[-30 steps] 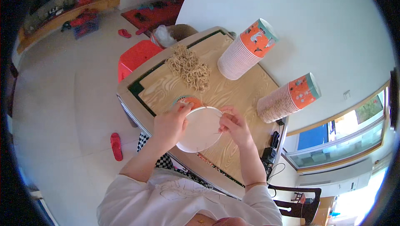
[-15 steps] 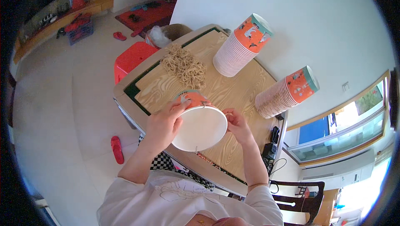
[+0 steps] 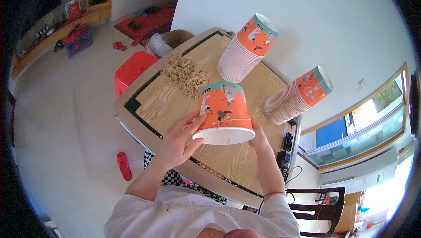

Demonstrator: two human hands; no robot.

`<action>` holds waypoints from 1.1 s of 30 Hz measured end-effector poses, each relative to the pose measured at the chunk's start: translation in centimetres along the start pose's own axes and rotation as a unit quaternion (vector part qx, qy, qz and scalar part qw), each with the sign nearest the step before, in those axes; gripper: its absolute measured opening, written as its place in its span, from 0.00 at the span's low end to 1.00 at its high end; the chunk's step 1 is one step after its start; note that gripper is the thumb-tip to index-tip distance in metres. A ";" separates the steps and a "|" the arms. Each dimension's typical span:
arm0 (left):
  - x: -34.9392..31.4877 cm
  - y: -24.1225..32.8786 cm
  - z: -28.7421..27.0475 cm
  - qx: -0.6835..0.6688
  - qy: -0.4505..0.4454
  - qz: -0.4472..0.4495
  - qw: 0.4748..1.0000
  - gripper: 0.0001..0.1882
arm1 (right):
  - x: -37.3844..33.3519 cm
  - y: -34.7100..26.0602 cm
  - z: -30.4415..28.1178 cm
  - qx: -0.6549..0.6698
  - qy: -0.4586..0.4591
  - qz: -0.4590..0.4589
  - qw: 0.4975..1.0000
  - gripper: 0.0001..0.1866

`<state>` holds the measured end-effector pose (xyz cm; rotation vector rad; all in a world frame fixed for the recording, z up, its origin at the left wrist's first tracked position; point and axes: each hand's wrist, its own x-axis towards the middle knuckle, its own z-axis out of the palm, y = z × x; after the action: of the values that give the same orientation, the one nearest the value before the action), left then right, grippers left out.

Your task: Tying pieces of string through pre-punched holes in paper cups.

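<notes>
My left hand [image 3: 177, 139] and my right hand [image 3: 258, 137] hold an orange and teal paper bucket [image 3: 224, 106] between them, mouth downward and tilted a little toward me. The left fingers press the side and white rim; the right fingers are at the opposite side, partly hidden. A thin tan rubber band [image 3: 234, 120] runs across the bucket's side near the rim, and a short strand shows at the mouth. Behind it lies a loose heap of tan rubber bands [image 3: 184, 73] on the wood-grain table [image 3: 171, 106].
Two tall stacks of nested paper buckets stand toward the wall: one plain stack [image 3: 241, 58] and one with tan bands [image 3: 287, 104] around its rims. A red stool [image 3: 133, 69] is left of the table. Black adapters and cables [image 3: 284, 157] sit at the right edge, near a dark chair [image 3: 318, 211].
The bucket has been tipped from mouth facing me to mouth down, so its printed side and base edge now show. Both hands have turned with it, keeping hold. My view has shifted slightly.
</notes>
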<state>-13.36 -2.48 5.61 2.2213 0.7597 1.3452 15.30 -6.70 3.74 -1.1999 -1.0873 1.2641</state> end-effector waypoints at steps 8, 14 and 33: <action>4.1 -0.2 5.2 -0.181 -0.063 -0.078 0.978 0.22 | 0.5 -2.8 -6.1 -0.188 0.100 -0.166 0.963 0.26; 15.7 3.4 11.4 -0.172 -0.042 0.108 0.978 0.23 | -1.1 -14.3 -11.6 -0.241 0.257 -0.346 0.869 0.22; 30.8 6.3 38.9 -0.211 -0.051 0.179 0.959 0.26 | -0.4 -15.1 -36.4 -0.487 0.429 -0.387 0.655 0.27</action>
<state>34.60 9.66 12.85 2.1122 0.0147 1.3823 52.90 -7.75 15.55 -1.5273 -1.2729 -0.7027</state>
